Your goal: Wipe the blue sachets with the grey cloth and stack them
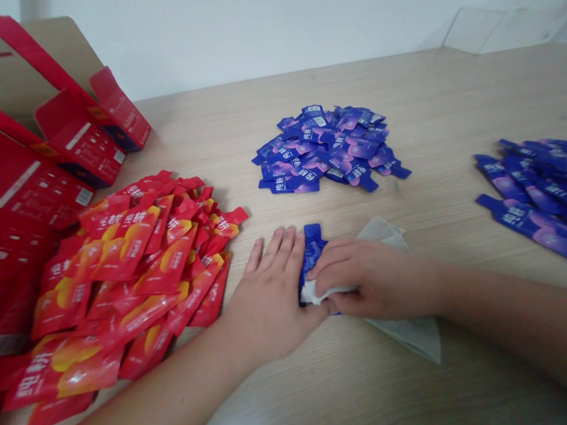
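A blue pouch [312, 248] lies on the wooden table [434, 113] near its front middle. My left hand [271, 293] rests flat beside it, fingers stretched out, its edge touching the pouch's left side. My right hand [368, 278] is closed on a white cloth [408, 334] and presses a bunched corner of it against the pouch. Most of the cloth spreads out under and behind that hand.
A heap of red pouches [134, 272] covers the left side, with red cartons [78, 138] behind it. A pile of small blue pouches [330, 147] lies at the middle back. Longer blue pouches [545, 196] lie in a row at the right.
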The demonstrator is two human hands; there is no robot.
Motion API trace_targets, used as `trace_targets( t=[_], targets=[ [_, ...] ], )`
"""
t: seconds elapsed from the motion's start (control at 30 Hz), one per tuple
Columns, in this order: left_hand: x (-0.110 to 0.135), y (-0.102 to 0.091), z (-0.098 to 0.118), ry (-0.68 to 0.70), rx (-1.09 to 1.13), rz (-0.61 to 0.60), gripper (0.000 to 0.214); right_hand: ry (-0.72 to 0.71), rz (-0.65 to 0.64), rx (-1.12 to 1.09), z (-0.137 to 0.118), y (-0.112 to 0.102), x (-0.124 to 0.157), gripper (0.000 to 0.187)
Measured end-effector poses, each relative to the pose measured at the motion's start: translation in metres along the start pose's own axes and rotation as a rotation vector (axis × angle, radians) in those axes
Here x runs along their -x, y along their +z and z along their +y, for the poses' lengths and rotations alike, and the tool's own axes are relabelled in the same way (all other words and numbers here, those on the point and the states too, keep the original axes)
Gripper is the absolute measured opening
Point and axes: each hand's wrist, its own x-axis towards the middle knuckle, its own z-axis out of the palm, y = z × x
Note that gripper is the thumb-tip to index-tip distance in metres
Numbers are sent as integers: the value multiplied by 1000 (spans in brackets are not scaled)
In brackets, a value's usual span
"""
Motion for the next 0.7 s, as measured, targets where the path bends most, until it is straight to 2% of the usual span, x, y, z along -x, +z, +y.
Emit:
trace_targets(
  t=[0.13,0.33,0.4,0.5,0.57,0.63,0.7],
  targets=[
    [-1,-1,1,-6,2,2,114,123,43,120,12,-5,-3,21],
    [-1,-3,1,-12,-2,-24,113,292,180,278,41,-6,-1,21],
    [0,-3,0,-5,-4,-25,115,282,279,328,41,-5,2,21],
    [0,-3,-2,11,0,-25,125,138,436,371,30,-7,4,19],
    [0,-4,-3,24,11,-34,133,6,401,320,19,-8,5,18],
    [0,-6,-4,32,22,-54,138,-101,232,191,8,-8,4,18],
    [0,-7,-5,31,23,-78,139,-136,52,70,-1,-6,4,18]
  ],
)
